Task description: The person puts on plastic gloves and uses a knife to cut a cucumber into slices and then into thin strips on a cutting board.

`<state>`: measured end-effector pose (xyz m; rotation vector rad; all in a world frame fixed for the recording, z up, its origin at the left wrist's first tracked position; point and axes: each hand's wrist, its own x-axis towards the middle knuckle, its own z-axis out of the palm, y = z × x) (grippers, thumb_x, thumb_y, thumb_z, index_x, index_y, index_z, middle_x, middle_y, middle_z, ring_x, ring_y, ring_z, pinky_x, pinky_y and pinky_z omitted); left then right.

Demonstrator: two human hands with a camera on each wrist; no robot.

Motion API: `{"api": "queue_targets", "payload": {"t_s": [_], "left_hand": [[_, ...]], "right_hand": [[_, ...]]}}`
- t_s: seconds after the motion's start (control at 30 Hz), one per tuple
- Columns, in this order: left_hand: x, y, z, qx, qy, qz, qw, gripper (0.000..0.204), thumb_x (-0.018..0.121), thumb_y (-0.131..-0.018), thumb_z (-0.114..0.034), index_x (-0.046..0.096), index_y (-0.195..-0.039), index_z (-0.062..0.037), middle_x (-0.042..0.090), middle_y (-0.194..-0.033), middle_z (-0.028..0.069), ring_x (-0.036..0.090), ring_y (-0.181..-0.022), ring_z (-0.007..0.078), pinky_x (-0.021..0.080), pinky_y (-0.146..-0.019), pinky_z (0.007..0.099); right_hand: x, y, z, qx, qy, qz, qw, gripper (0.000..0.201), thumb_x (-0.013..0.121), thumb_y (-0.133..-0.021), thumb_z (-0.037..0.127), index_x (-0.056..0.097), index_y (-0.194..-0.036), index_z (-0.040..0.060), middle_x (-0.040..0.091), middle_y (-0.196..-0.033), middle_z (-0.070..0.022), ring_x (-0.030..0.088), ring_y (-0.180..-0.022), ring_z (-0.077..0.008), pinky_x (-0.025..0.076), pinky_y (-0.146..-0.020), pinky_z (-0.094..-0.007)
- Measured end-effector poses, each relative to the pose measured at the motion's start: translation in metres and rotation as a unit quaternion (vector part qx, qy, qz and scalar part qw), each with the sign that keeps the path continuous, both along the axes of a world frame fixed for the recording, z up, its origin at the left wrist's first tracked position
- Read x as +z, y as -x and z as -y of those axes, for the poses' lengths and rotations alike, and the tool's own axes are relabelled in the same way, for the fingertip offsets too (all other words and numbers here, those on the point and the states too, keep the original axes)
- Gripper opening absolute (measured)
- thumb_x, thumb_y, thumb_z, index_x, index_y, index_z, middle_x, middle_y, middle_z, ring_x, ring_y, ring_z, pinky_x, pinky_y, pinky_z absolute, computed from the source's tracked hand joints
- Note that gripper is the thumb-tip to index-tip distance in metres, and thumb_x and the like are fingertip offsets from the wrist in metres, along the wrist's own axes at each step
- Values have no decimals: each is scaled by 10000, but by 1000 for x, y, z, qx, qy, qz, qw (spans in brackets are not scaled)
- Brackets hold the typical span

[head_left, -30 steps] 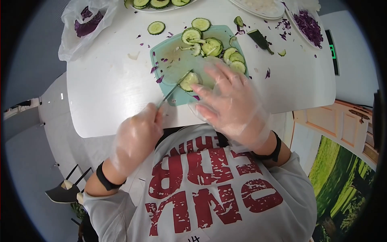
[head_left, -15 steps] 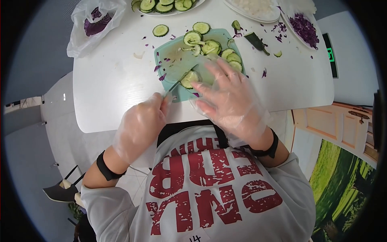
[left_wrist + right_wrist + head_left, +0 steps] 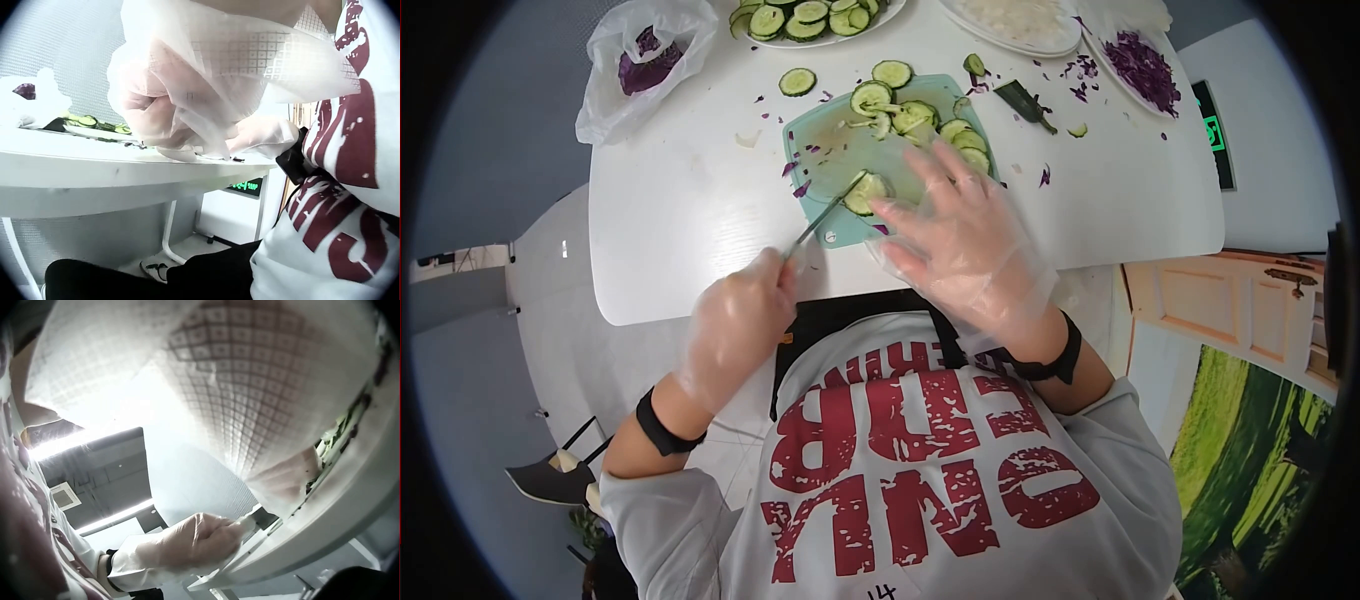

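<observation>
In the head view my left hand, in a clear plastic glove, grips the handle of a knife. The blade lies along the left edge of a cucumber slice on a light green cutting board. My gloved right hand is spread over the board's near right part, its fingers loosely extended and one fingertip right at that slice. More cucumber slices lie along the board's far and right sides. The right wrist view shows the left fist around the handle; the glove hides most of the right fingers.
A plate of cucumber slices stands at the back, near a bag with purple cabbage. Plates of pale pieces and shredded purple cabbage are back right. A cucumber end lies right of the board.
The left hand has drawn the knife slightly back toward the body and left. The right hand stays spread beside the slice. The head view has shifted a little.
</observation>
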<state>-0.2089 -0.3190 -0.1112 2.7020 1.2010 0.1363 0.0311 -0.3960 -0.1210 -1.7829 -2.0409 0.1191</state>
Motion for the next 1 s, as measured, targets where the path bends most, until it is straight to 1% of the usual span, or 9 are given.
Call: {"api": "queue_targets", "payload": {"t_s": [0.07,0.1,0.2,0.27,0.4,0.5,0.57,0.67,1.0], "left_hand": [[5,7,3,30,46,-12,998,172,596,-966,-170,551,-871,-35,581,-590,216,607,-562,414,475,-493,499],[4,5,4,29,44,-12,999,172,596,-966,-170,551,-871,-35,581,-590,216,607,-562,414,475,-493,499],[0,-9,0,24,9,0,1000,197,594,-974,-180,559,-850,-31,577,-593,223,605,-569,421,471,-497,501],[3,-18,-6,-3,-8,32,999,254,600,-974,-184,540,-780,-30,565,-552,208,608,-527,400,487,-473,471],[6,-11,-15,15,-50,40,998,266,588,-982,-186,539,-775,-26,568,-566,216,603,-536,406,483,-481,478],[12,-5,-7,39,-33,24,998,257,585,-980,-175,545,-778,-21,567,-578,223,602,-547,407,479,-487,474],[13,-5,2,67,39,31,996,217,587,-989,-196,620,-868,-20,597,-650,242,607,-596,434,469,-515,468],[7,-7,5,62,51,38,996,188,587,-980,-186,635,-889,-29,599,-655,239,606,-599,434,473,-519,456],[1,-8,2,40,77,46,995,172,605,-959,-175,621,-869,-29,589,-648,235,593,-597,437,470,-532,461]], "right_hand": [[3,1,0,0,6,-3,1000,366,702,-880,313,719,-1218,174,446,-1492,-146,355,-1416,-376,367,-1104,-493],[3,1,1,-1,4,-2,1000,366,702,-880,313,719,-1218,174,446,-1492,-146,355,-1416,-376,367,-1104,-493],[0,2,1,0,-4,4,1000,358,695,-883,318,724,-1212,179,443,-1497,-146,349,-1422,-377,364,-1107,-493],[-3,1,1,-2,-12,4,1000,353,697,-877,316,730,-1202,181,445,-1496,-145,350,-1420,-380,366,-1105,-493],[-5,2,1,-11,-15,-1,1000,355,700,-870,314,733,-1198,181,448,-1493,-146,351,-1419,-381,371,-1101,-496],[-5,2,2,-10,-17,1,1000,358,704,-864,316,733,-1195,181,454,-1486,-146,353,-1416,-386,377,-1095,-500],[-7,2,2,-6,-22,5,1000,353,703,-864,317,735,-1189,182,457,-1481,-147,353,-1414,-392,381,-1092,-502],[-8,1,3,-5,-31,9,999,349,701,-865,318,735,-1185,185,458,-1477,-149,354,-1413,-394,383,-1091,-500],[-10,2,4,-8,-26,3,1000,363,696,-871,319,728,-1207,187,458,-1468,-152,362,-1406,-390,381,-1094,-503]]}}
